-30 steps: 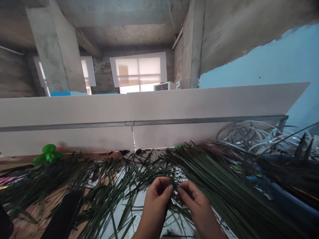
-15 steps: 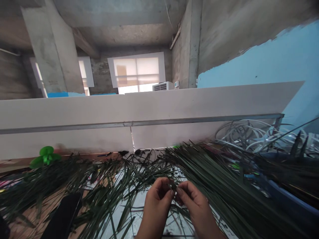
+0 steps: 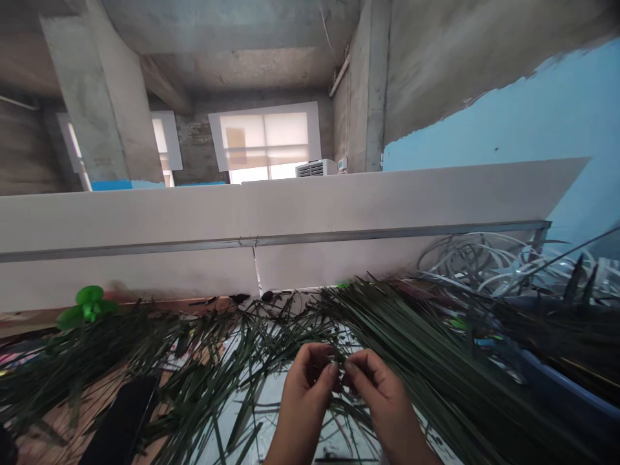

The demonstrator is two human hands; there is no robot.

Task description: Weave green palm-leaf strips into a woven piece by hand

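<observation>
My left hand (image 3: 305, 400) and my right hand (image 3: 375, 391) meet low in the middle of the view, fingertips almost touching. Each is closed in a pinch of thumb and forefinger. Between them is a small piece of dark green leaf strip, mostly hidden by the fingers, so its shape cannot be made out. Cut leaf strips (image 3: 208, 400) lie scattered under and left of my hands on a white surface. To the right, a thick bundle of long green leaves (image 3: 416, 349) runs diagonally past my right hand.
A black phone-like slab (image 3: 121, 420) lies at lower left, with a green three-lobed plastic object (image 3: 90, 307) behind it. At right are a blue basin (image 3: 566, 381) holding dark leaves and coils of white strapping (image 3: 465, 258). A white partition (image 3: 320, 206) stands behind the table.
My hands stay in almost the same place, with slight shifts of the thumbs and fingers around the small piece. Nothing else has visibly moved.
</observation>
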